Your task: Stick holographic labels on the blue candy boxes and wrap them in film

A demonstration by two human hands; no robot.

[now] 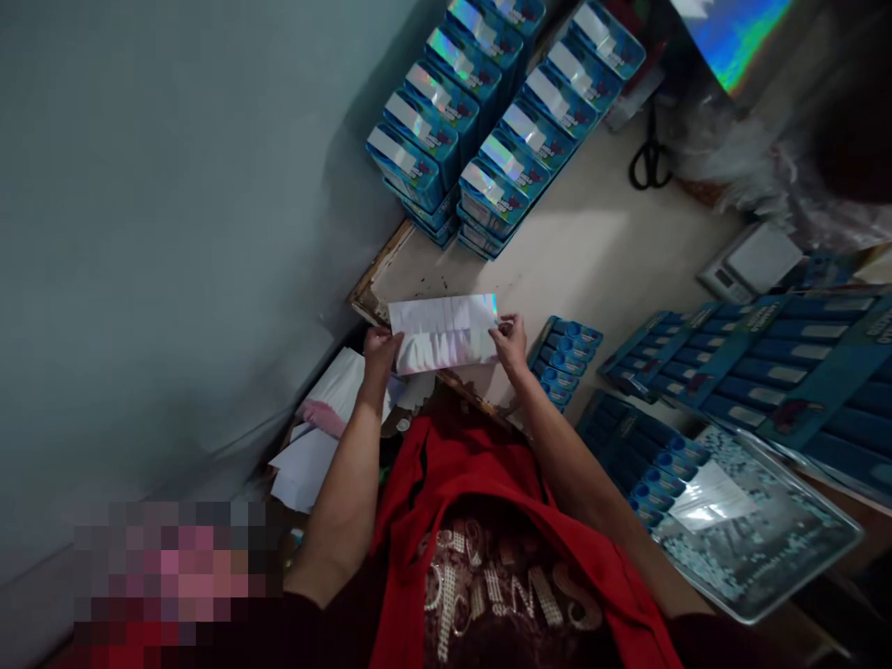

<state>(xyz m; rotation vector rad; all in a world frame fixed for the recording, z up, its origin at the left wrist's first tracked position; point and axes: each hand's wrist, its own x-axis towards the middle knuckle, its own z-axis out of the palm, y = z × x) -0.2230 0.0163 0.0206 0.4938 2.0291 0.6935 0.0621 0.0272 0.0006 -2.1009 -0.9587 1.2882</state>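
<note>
Head view: you have the white sheet stretched between your two hands, so neither hand is nearer; each already touches it. Its long axis runs across you, from your left hand to your right hand, with the right end tipped slightly farther away. Your left fingers are pinched closed on the lower part of the left edge; your right fingers pinch the right edge around its middle. Whether the sheet touches the surface beneath, you cannot tell. Stacked blue boxes stand beyond both hands, a small blue pack lies just right of your right hand, and loose papers sit beside your left.
</note>
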